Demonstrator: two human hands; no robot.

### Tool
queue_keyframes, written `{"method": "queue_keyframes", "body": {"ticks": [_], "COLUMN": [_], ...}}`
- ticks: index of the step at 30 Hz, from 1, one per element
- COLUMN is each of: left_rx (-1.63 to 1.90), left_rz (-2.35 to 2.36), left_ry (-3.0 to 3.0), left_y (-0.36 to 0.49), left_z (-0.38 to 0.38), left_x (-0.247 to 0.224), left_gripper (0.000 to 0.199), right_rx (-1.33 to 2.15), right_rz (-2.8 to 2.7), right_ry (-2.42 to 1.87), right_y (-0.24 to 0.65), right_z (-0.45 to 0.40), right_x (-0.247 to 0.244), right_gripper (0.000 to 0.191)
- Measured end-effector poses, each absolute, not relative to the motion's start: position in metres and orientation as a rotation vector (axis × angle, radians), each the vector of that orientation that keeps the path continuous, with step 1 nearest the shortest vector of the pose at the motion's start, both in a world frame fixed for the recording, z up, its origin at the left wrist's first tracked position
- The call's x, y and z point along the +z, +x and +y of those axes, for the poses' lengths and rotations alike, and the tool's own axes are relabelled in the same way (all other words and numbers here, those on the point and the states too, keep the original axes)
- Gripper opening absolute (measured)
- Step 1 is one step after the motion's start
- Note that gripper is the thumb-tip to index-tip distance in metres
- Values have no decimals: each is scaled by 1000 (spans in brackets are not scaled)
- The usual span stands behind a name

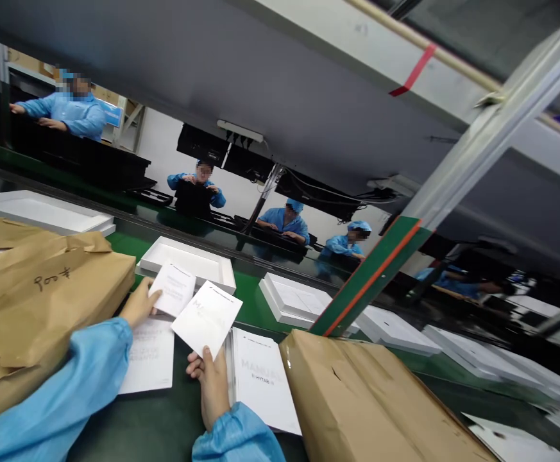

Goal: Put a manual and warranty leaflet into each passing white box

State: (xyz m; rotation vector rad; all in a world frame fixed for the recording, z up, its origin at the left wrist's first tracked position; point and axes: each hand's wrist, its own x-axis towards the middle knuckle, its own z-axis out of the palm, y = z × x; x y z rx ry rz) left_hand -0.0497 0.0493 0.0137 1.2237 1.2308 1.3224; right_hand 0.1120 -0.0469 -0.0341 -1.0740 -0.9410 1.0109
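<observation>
My left hand (140,304) pinches a white printed booklet (174,290) by its lower left edge, thumb on top. A second white booklet (207,317) is gripped at its lower edge between the thumb and fingers of my right hand (211,382). The two booklets are held side by side, their near edges close together. Below my left hand lies a stack of white printed sheets or booklets (151,359). Just right of my right hand sits another stack of white manuals (264,378), with large grey lettering on top.
Brown paper packages stand at left (43,301) and right (371,398). White shallow boxes (222,273) line the green conveyor behind. A green-and-orange striped post (371,279) slants up at right under an overhead shelf. Several people in blue work across the line.
</observation>
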Motion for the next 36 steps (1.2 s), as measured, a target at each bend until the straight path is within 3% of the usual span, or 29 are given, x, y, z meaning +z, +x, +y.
{"method": "queue_keyframes", "body": {"ticks": [3, 9, 16, 24, 29, 36], "left_rx": [1308, 1315, 1302, 1637, 1731, 1723], "left_rz": [1049, 1165, 1190, 1057, 993, 963], "left_ry": [1063, 952, 810, 685, 703, 789], "left_y": [-48, -35, -37, -38, -45, -49], "left_z": [71, 112, 143, 136, 96, 63], "left_x": [30, 50, 46, 43, 35, 5], "left_gripper": [17, 8, 21, 28, 27, 16], "right_rx": [990, 998, 1087, 1024, 920, 856], "right_rz": [-920, -940, -1010, -1034, -1080, -1185], "right_ry": [-1083, -1082, -1061, -1100, -1134, -1095], "right_y": [111, 115, 119, 117, 108, 121], "right_z": [-46, -45, -37, -35, -52, -80], "right_x": [-35, -39, -40, -40, -14, 60], "right_gripper": [37, 36, 34, 39, 43, 32]}}
